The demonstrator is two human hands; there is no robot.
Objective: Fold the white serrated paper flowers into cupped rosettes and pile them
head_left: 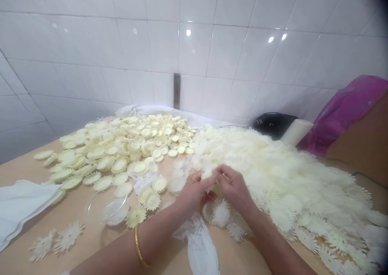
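"White petal disc (207, 174): position?"

"At the fingertips of left hand (192, 189) and right hand (233, 185), beside a heap of white discs (279, 178)."

"Fingers?"

"Pinching the disc, left and right alike; exact contact partly hidden."

"Farther left?"

"Pile of yellowish rosettes (133, 145)."

Pale piece (207, 173), partly hidden, near white toothed discs (221, 213)

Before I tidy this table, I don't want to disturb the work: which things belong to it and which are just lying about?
Likely part of the job:
pale flower, apparently pinched by left hand and right hand
yellow flowers
white flowers
perhaps the tub

Seemingly just lying about:
pink plastic
black object
white roll
white cloths
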